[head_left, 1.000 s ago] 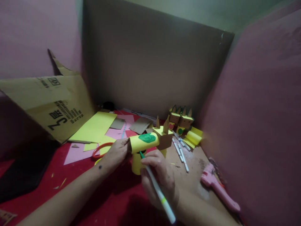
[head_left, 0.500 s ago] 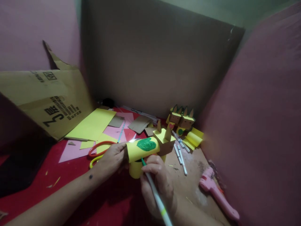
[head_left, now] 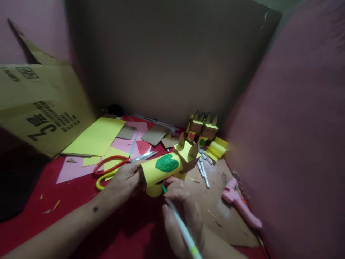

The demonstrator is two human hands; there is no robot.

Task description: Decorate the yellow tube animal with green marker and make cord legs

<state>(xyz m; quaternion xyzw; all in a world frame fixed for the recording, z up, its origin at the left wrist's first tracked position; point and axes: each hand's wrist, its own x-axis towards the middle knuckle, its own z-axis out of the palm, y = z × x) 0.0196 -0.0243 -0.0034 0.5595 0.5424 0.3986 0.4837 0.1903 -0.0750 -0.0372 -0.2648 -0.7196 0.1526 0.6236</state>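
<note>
A paper figure [head_left: 148, 172] lies on its side in my left hand [head_left: 128, 180], whose fingers are closed round the open end of its yellow tube body. On the tube is a green-coloured heart [head_left: 167, 163]. The figure's cardboard box head [head_left: 185, 152] has a yellow top and two pointed ears. My right hand [head_left: 183, 212] grips a white marker [head_left: 180, 223] with a green tip. That tip is close to the tube's lower side; whether it touches cannot be seen. Scissors [head_left: 113, 163] with red and yellow handles lie beside my left hand.
Two similar figures [head_left: 204, 126] stand at the back right, near several white markers [head_left: 202, 169] and curled yellow paper [head_left: 217, 148]. A pink glue gun [head_left: 241, 203] rests on the cardboard sheet at right. Yellow sheets [head_left: 95, 136] and a large cardboard box [head_left: 45, 108] occupy the left.
The view has shifted, so the surroundings sit further left and slightly higher. The figure has turned a little, showing more of the green heart. Both hands keep their holds.
</note>
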